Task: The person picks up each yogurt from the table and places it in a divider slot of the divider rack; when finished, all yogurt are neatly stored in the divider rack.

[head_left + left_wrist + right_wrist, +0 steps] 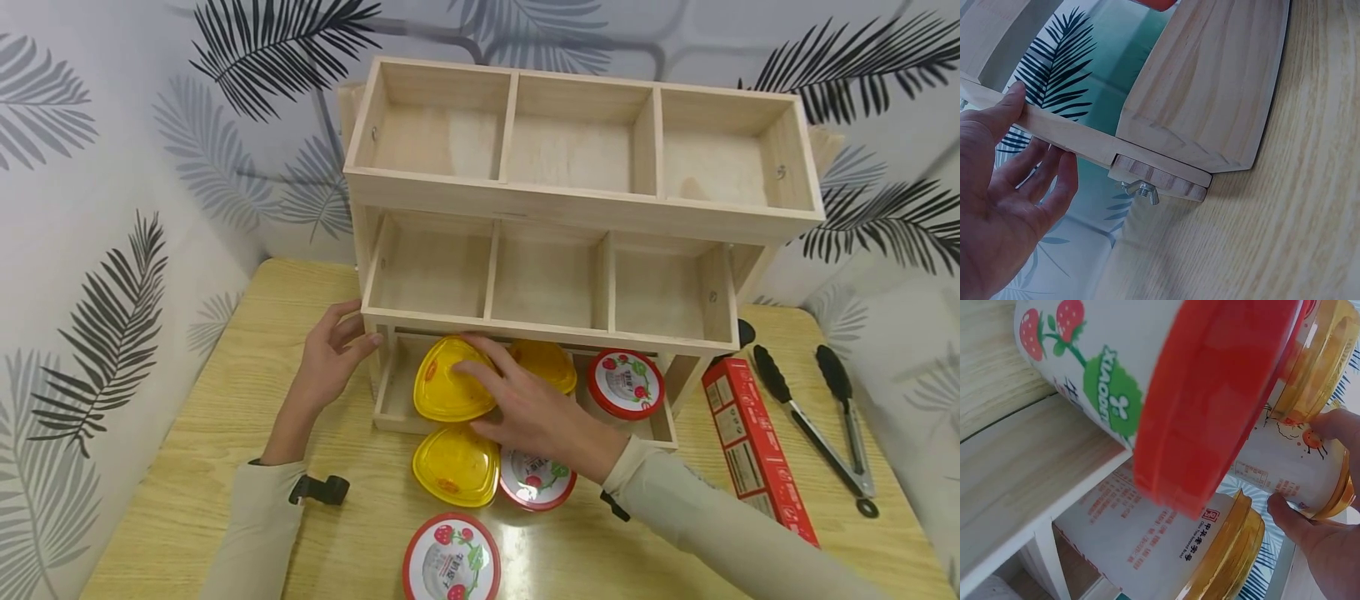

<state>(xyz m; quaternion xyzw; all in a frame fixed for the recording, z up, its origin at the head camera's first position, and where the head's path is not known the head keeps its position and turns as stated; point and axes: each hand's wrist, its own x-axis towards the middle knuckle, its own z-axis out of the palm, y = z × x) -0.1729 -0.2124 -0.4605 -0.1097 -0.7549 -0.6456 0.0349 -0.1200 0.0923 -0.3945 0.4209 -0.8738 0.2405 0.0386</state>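
My left hand (333,354) grips the left upright of a wooden three-tier rack (570,204). In the left wrist view, the thumb and fingers (1063,181) lie on opposite sides of that wooden strip. At the bottom tier, my right hand (525,408) holds a white jar with a yellow lid (453,379), its rounded triangular lid facing up. The right wrist view shows thumb and fingers about the jar's white body (1288,459). A second yellow-lidded jar (543,362) stands behind the fingers, and a red-lidded jar (626,383) occupies the tier's right side.
In front of the rack stand another yellow-lidded jar (456,467) and two strawberry-patterned red-lidded jars, one nearer (452,560) and one partly under the right forearm (536,482). A red box (757,450) and black-tipped tongs (817,433) lie at right. The upper tiers have dividers.
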